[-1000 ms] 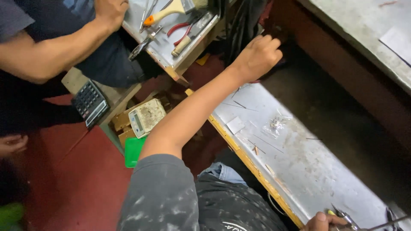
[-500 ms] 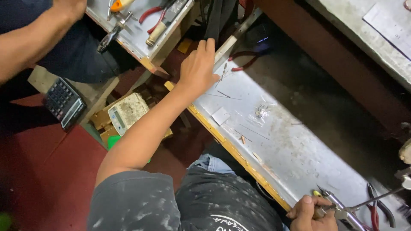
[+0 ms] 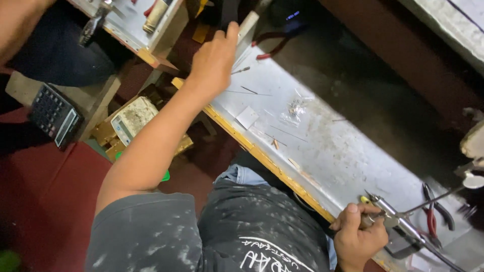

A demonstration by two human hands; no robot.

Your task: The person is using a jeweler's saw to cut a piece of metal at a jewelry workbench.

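My left hand [image 3: 214, 60] reaches out to the far end of the metal-topped workbench [image 3: 327, 151]. Its fingers are closed around the end of a pale flat bar [image 3: 248, 26], with the thumb lying along it. Near the bench's front edge at the lower right, my right hand [image 3: 358, 236] grips a slim metal torch-like tool [image 3: 398, 221]. A thin hose or wire runs off the tool to the right. A small white paper square [image 3: 247, 117] and a little heap of metal bits [image 3: 297, 107] lie on the bench between my hands.
Red-handled pliers [image 3: 431, 214] lie beside the tool, and another red-handled pair [image 3: 272, 50] lies by the bar. Another person's arm [image 3: 20, 20] is at a second bench with tools [image 3: 136, 20]. Below sit a calculator [image 3: 53, 116] and a small scale [image 3: 131, 118].
My left hand has drawn back from the dark gap beyond the bench and closed on the pale bar. My right hand with its tool has come fully into view.
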